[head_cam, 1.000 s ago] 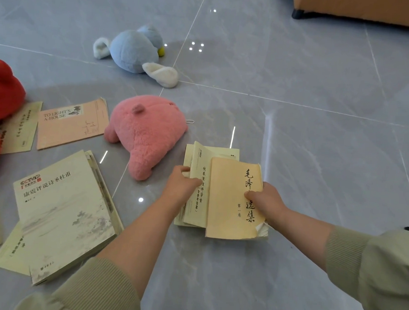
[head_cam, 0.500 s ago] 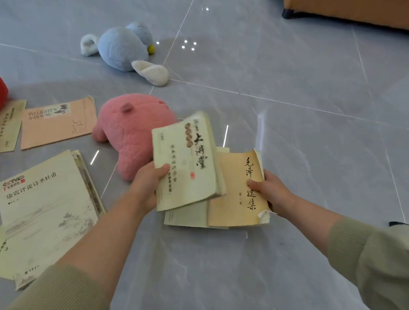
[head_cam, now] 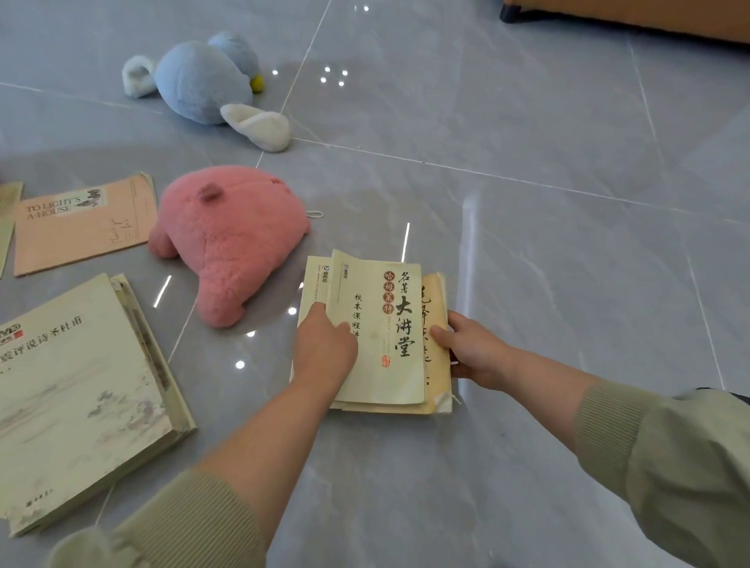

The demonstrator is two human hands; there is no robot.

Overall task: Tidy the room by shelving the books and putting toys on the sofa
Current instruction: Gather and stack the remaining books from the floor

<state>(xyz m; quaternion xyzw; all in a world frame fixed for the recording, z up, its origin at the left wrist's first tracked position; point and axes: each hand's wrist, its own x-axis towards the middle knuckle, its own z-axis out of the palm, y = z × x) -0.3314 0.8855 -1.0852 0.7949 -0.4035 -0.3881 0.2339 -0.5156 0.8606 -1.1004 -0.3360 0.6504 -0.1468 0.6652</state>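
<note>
Finds the pale book (head_cam: 387,341) lowered since half a second ago, now flat atop the tan book (head_cam: 439,391) in a stack on the grey floor (head_cam: 540,249). Notes the sofa (head_cam: 639,11) far off at top right. Records a large book (head_cam: 67,398) at left, a pink plush (head_cam: 228,237) just left of the stack and a blue plush (head_cam: 201,81) beyond. Sees the left hand (head_cam: 324,350) pressing its fingers on the pale book and the right hand (head_cam: 474,354) pinching the tan book's right edge, thumb on top.

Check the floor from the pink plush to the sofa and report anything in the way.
Nothing visible blocks it. Between the pink plush and the sofa lies only bare grey floor; the blue plush sits left of that line, and the book stack lies nearer the person.
</note>
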